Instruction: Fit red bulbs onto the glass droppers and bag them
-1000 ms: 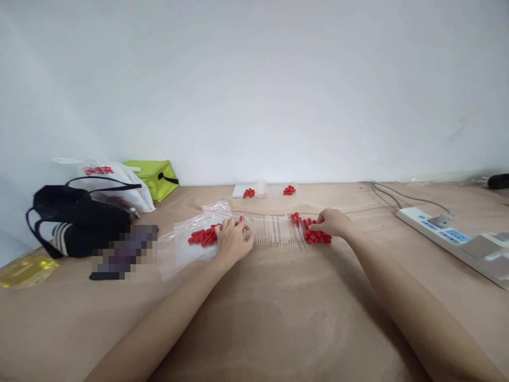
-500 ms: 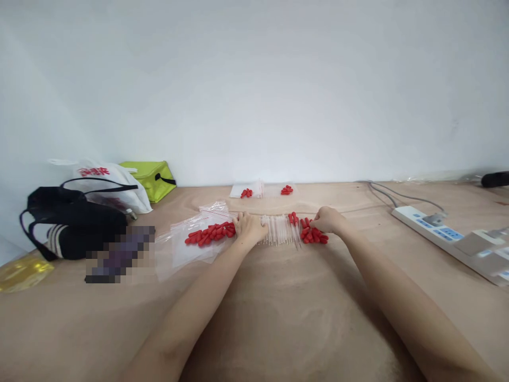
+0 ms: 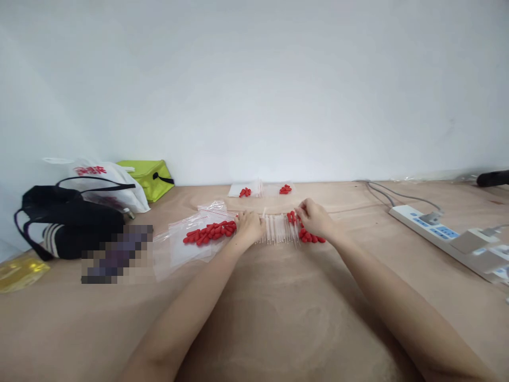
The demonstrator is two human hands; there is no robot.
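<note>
A row of thin clear tubes lies side by side on the table, pointing away from me. My left hand rests at the row's left end, fingers stretched forward and lying over the table beside the tubes. At the row's far right corner, my right hand is closed in a pinch at a red rubber bulb; its fingertips partly hide what they hold. A few red bulbs sit by the tube ends there. Below the right hand is a small pile of red bulbs.
Left of my left hand, a larger heap of red bulbs lies on clear zip bags. Farther back are two bags with bulbs. A power strip stands right; a black bag and green box bag stand left.
My right hand has moved left and away from me, from the small bulb pile to the far right end of the tube row. My left hand has stayed nearly in place.
</note>
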